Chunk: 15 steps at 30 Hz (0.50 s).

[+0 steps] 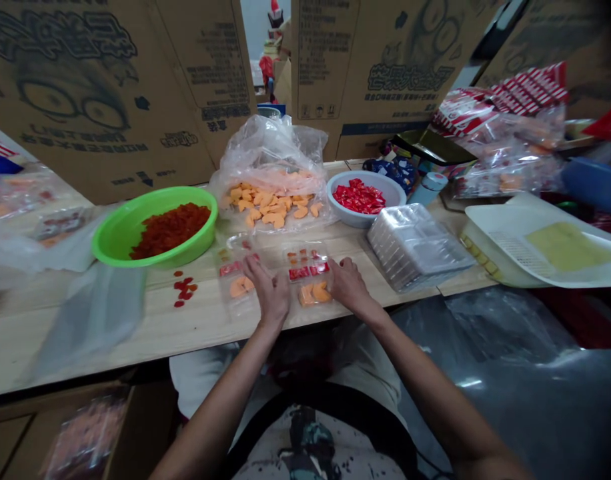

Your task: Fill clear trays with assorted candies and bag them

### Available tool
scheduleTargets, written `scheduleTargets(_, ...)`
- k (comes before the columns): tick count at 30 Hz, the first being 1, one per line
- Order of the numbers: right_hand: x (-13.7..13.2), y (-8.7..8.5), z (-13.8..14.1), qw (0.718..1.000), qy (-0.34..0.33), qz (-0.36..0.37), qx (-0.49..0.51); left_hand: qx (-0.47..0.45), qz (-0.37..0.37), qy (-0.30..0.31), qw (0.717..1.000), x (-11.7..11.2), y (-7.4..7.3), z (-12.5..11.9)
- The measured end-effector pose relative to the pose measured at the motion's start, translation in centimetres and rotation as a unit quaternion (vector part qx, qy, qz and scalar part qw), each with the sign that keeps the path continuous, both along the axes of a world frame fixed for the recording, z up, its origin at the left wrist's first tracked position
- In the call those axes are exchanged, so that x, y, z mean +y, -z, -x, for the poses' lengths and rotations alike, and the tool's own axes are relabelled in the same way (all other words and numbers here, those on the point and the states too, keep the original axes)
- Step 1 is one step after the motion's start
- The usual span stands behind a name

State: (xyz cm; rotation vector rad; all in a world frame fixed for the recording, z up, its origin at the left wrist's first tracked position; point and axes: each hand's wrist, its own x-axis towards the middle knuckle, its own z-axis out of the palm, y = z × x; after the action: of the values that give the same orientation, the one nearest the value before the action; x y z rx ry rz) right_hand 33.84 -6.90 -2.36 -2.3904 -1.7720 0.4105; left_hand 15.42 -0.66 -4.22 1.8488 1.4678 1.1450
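Two clear plastic trays lie side by side before me. My left hand (268, 290) bends over the right side of the left tray (231, 283), fingers curled at its red packets; what they hold is hidden. My right hand (349, 287) is closed at the right edge of the other tray (308, 293). This tray holds small orange-red pieces at the top, red wrapped packets (308, 271) in the middle and pale orange pieces (314, 293) at the bottom. The left tray has red packets and orange pieces too.
Left stands a green basin (210, 230) of dark orange-red pieces, with loose red discs (185, 290) nearby. Behind are an open bag (270, 150) of orange pieces and a bowl (400, 193) of red packets. Right are stacked clear trays (415, 243) and a white basket (500, 233).
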Motion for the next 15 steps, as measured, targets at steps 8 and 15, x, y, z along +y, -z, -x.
scheduleTargets(8,1.2,0.3,1.4,0.998,-0.065,-0.021,0.012,0.009,0.058,-0.002,0.998,2.0,0.2,-1.8)
scheduleTargets(15,1.0,1.1,2.5,0.999,-0.039,-0.035,0.001,0.076,0.062,0.004,0.995,3.1,0.1,-1.8)
